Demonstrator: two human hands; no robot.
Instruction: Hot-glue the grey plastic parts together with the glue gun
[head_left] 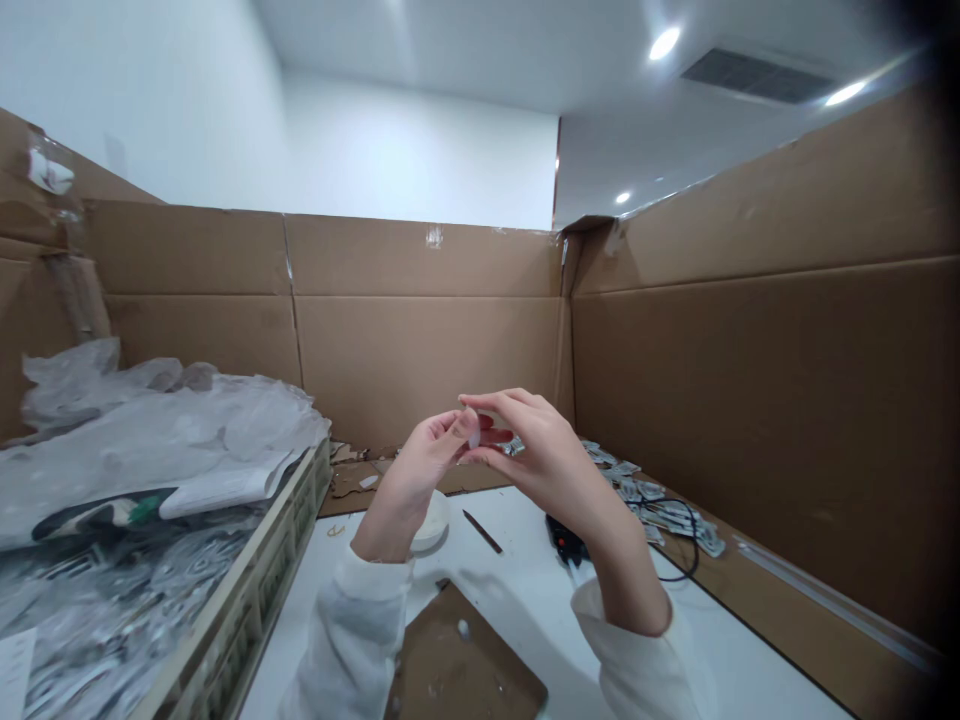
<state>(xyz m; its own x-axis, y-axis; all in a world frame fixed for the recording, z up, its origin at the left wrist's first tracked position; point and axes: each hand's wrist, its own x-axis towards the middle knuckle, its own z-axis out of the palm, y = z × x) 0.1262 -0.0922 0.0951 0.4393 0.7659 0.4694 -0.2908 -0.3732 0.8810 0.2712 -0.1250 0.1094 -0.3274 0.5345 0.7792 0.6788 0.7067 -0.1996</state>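
Both hands are meeting in the air above the white table (525,600), in front of the cardboard wall (420,350). The left hand (420,465) and the right hand (536,450) are pinching a small pale piece (473,428) between their fingertips, with something small and shiny (514,446) showing in the right hand; what it is cannot be told. On the table below the hands are lying a brown cardboard sheet (465,665), a white round object (431,520), a thin stick (482,531), a black cable (675,540) and a scatter of small packets (645,495). A crate (247,590) heaped with clear plastic bags (150,430) is standing left of the table.
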